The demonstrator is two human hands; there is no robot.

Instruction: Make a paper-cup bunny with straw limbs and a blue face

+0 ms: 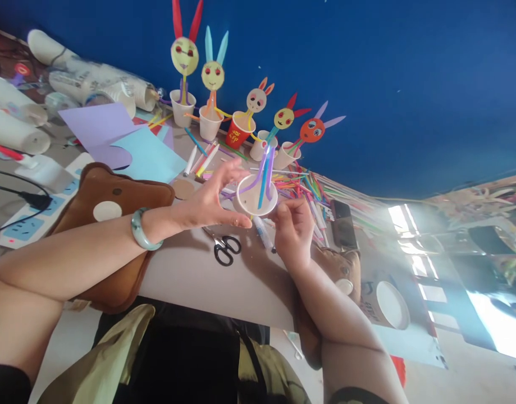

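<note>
A white paper cup (243, 206) is held up over the table, its mouth facing me. Purple and blue fuzzy pipe cleaners (264, 178) stand up out of it. My left hand (205, 205) curves around the cup's left side, thumb low by the rim and fingers above. A short purple stem pokes out on that side. Against the right rim, my right hand (295, 230) is closed in a pinch; whatever lies between its fingertips is hidden. Below the cup lie black-handled scissors (224, 250) and a white marker (264, 234).
Along the blue wall stand several cups with rabbit-faced figures (213, 76). Pipe cleaners (312, 188) are heaped behind my right hand. To the left are purple and blue sheets (150, 154), a brown bear-shaped pouch (110, 224) and a power strip (41, 210). A dark phone-like object (344, 224) lies right.
</note>
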